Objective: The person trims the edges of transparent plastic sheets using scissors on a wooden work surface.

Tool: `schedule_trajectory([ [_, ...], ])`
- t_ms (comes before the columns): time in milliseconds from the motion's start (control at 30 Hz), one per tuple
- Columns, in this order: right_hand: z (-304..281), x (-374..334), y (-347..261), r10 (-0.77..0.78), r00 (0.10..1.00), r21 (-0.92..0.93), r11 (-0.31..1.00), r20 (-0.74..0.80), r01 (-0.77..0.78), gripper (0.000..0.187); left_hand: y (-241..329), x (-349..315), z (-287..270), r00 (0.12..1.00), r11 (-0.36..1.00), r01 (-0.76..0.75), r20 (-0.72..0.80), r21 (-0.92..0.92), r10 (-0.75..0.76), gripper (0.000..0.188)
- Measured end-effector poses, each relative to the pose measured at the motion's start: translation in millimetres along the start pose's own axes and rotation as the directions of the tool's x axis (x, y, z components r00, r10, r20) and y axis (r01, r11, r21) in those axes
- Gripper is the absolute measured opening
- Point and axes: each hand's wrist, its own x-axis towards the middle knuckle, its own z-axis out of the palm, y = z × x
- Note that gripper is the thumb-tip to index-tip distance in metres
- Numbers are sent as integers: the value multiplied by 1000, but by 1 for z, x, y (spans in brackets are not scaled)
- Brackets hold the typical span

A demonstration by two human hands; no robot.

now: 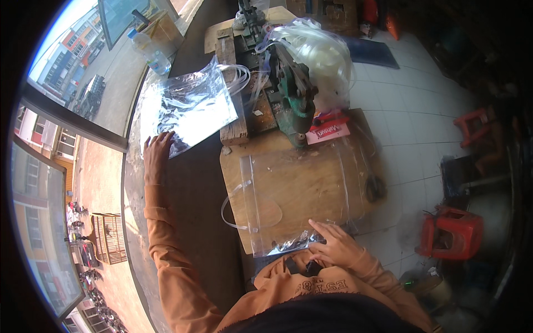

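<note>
At the left, my left hand [160, 149] rests its spread fingers on the near edge of a stack of shiny clear plastic bags [202, 111], white strap handles trailing from its far right corner. A single clear plastic bag [302, 188] lies flat on a wooden board [236, 169] in front of me. One white loop handle [226, 208] sticks out from its left side. My right hand [336, 245] lies over this bag's near right corner, fingers stretched out. Just beyond the bag stands a green metal hand press [300, 105].
A large bundle of translucent strips [325, 58] sits behind the press. Beside the press lies a pink and red packet [328, 130]. A water bottle [150, 53] stands on the window ledge. Red plastic stools [452, 233] are on the tiled floor at right.
</note>
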Motion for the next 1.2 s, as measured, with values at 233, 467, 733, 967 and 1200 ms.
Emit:
schedule_trajectory([
  [233, -8, 1, -5, -45, 998, 35, 998, -40, 46, 34, 2, 14, -11, 985, 993, 119, -125, 11, -117, 4],
  [467, -8, 2, -5, -39, 999, 26, 999, -30, 40, 30, 1, 16, -52, 901, 973, 232, -374, -18, -222, 9],
  [733, -31, 34, -25, 8, 986, 426, 903, -166, 64, 55, 160, -78, -170, 520, 599, 442, -353, -668, -778, 8],
  [967, -64, 67, -66, 29, 937, 688, 687, -349, 235, 75, 263, -102, -195, 961, -506, 132, 236, -852, -147, 23],
  [1200, -98, 29, -47, 75, 965, 825, 538, -250, 172, 58, 298, -90, -200, 974, -375, 156, 206, -914, -97, 42],
])
